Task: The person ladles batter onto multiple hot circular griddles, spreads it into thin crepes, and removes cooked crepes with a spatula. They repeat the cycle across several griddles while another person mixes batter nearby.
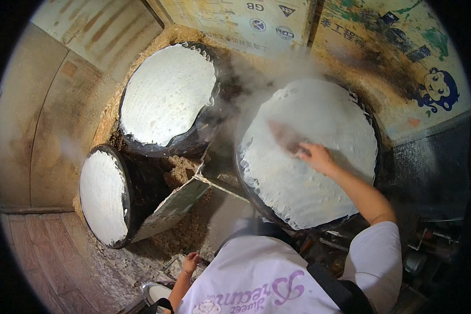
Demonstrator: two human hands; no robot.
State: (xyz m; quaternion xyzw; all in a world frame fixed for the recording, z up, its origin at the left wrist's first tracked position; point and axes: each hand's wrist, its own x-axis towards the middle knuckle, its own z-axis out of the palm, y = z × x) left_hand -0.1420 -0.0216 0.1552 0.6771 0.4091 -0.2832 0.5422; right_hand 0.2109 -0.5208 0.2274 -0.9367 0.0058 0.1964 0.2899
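A large round griddle (243, 180) on the right carries a wide sheet of pale batter (310, 196), with steam rising over it. My right hand (316, 157) reaches over this sheet, its fingers closed on a reddish-brown spreader (284, 135), blurred by steam or motion, at the batter's surface. My left hand (191, 263) hangs low near my body, away from the griddles, its fingers curled; whether it holds anything is too small to tell. Two more griddles stand to the left, one with a pale sheet (168, 94) at upper left, the other with a pale sheet (103, 198) at lower left.
Upright metal panels (176, 206) stand between the griddles. A metal container (157, 291) with pale contents sits low by my left arm. Stained printed wall boards (361, 51) rise behind, and pipes (420, 239) lie at the lower right. Brown floor boards (51, 251) show at lower left.
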